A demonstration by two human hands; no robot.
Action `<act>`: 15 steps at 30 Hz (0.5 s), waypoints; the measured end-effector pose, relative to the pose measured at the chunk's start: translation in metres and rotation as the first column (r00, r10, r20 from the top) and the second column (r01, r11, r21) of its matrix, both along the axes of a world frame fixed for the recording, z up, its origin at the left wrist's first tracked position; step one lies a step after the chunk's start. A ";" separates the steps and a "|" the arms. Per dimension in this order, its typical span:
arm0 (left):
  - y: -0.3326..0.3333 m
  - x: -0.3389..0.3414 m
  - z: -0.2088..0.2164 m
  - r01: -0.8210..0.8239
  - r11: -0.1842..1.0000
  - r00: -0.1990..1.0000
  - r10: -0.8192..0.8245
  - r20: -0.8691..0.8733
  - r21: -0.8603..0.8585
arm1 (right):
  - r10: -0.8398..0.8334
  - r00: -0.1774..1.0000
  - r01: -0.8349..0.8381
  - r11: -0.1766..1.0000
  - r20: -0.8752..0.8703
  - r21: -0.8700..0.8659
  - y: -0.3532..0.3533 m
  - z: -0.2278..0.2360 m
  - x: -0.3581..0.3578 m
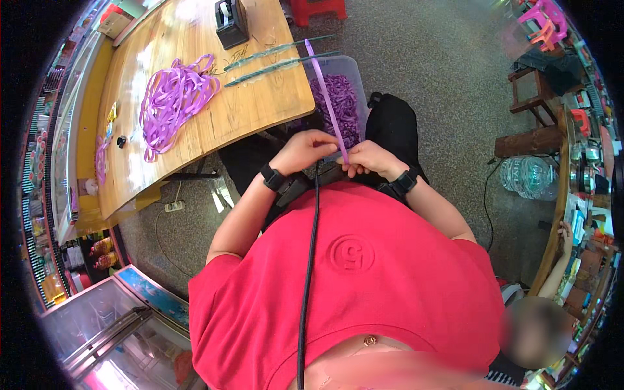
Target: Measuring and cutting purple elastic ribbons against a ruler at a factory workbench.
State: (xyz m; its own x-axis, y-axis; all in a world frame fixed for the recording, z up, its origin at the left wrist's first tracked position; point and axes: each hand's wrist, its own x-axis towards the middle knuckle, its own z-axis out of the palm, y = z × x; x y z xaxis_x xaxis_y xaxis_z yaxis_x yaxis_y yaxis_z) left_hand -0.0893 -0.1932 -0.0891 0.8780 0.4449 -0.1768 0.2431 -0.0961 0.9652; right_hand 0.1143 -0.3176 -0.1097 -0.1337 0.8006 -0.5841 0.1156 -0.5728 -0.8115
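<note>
Two hands meet in front of our chest in the head view, both closed on the same purple strip (328, 104). Our left hand (304, 149) is curled into a loose fist around the lower part of the strip, and our right hand (370, 159) pinches it just beside, fingertips pressed together at the strip's lower end. From there the strip rises straight and taut away from us, crossing over the clear plastic bin (356, 71) and ending near the table's edge.

That bin sits on the floor between our knees and the wooden table (260, 104). We see it partly filled with a heap of purple pieces (341, 107), the same colour as the strip; we cannot tell their exact shape.

On the table lies a loose tangle of purple ribbon (172, 97), well apart from our hands. Two long green strips (279, 58) lie side by side near the table's far end, and a black tape dispenser (231, 23) stands just beyond them. A smaller bunch of purple ribbon (101, 159) rests at the table's left edge.

To our right, a large clear water bottle (528, 175) lies on the floor beside a wooden stool (533, 140). A glass-topped freezer (110, 325) stands at our lower left. Each of our wrists carries a black band.
</note>
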 end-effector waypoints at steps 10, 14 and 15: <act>-0.013 0.016 0.010 0.026 1.000 0.994 -0.026 -0.107 -0.008 | -0.010 0.998 0.010 1.000 -0.066 -0.004 -0.003 0.004 -0.005; -0.011 0.016 0.002 -0.202 0.979 0.979 0.202 -0.001 -0.003 | -0.009 0.999 0.009 1.000 -0.031 -0.002 -0.003 0.004 -0.007; -0.010 0.016 0.004 -0.196 0.980 0.980 0.197 -0.021 0.013 | 0.001 0.999 -0.001 1.000 -0.044 0.002 -0.003 0.005 -0.007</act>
